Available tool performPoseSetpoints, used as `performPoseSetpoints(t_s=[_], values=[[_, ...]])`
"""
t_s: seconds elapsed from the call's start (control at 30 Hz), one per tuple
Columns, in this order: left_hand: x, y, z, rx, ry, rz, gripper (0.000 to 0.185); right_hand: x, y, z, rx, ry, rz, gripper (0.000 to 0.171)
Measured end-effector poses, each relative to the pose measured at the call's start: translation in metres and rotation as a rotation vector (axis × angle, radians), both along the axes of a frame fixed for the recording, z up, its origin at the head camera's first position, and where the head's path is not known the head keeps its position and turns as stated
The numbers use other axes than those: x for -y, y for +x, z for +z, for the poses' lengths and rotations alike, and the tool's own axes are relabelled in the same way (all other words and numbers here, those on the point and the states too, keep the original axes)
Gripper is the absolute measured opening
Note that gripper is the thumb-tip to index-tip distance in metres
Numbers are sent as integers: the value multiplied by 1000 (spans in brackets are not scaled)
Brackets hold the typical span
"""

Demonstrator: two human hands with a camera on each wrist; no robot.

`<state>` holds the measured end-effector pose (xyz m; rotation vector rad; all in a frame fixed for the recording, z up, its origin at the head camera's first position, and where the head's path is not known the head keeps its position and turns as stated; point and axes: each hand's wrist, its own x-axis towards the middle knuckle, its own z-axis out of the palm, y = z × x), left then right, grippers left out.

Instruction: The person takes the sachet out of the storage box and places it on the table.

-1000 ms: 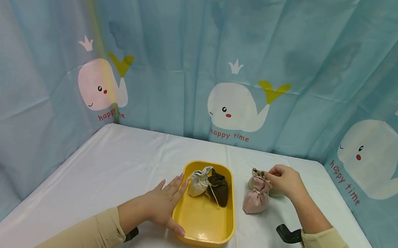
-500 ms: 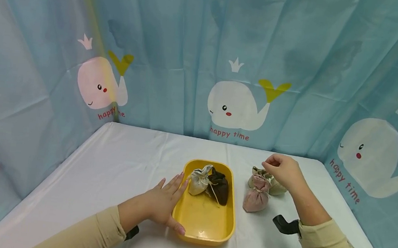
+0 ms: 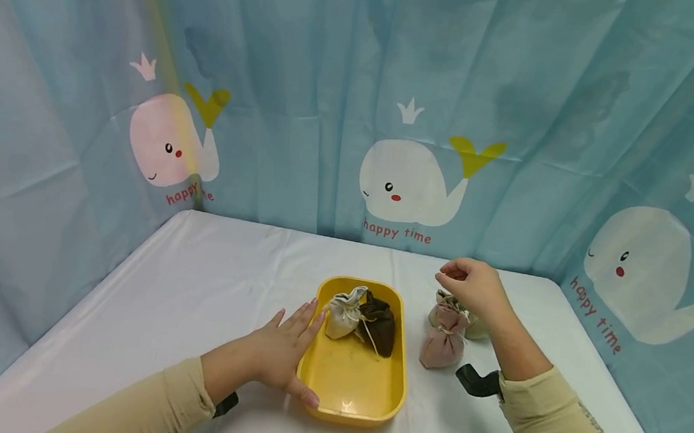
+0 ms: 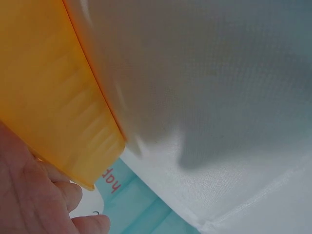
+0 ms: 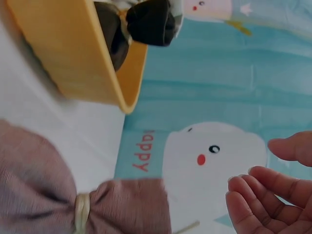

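1. Head view: the left hand lies flat with fingers straight against the outer left wall of the yellow tray, thumb at its near corner.
2. The right hand hovers with fingers loosely curled, holding nothing, just above the pink pouch and the beige-green pouch (the latter mostly hidden behind the wrist).
3. Both pouches stand on the white table, just right of the tray.
4. Inside the tray, at its far end, a cream pouch and a dark brown pouch touch each other.
5. A whale-print curtain surrounds the table.
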<state>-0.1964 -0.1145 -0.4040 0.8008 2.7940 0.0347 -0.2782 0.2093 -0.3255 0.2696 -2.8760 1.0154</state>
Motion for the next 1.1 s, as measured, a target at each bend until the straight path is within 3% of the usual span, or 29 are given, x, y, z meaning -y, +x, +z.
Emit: performPoseSetpoints(t_s=[0.23, 0.83, 1.1], values=[[-1, 0, 1, -2, 1, -3, 131, 20, -3, -1, 18, -23, 52, 25], [0, 0, -1, 0, 5, 3, 132, 62, -7, -19, 87, 48, 230, 23], [0, 1, 0, 7, 5, 6, 132, 71, -7, -27, 173, 80, 277, 26]])
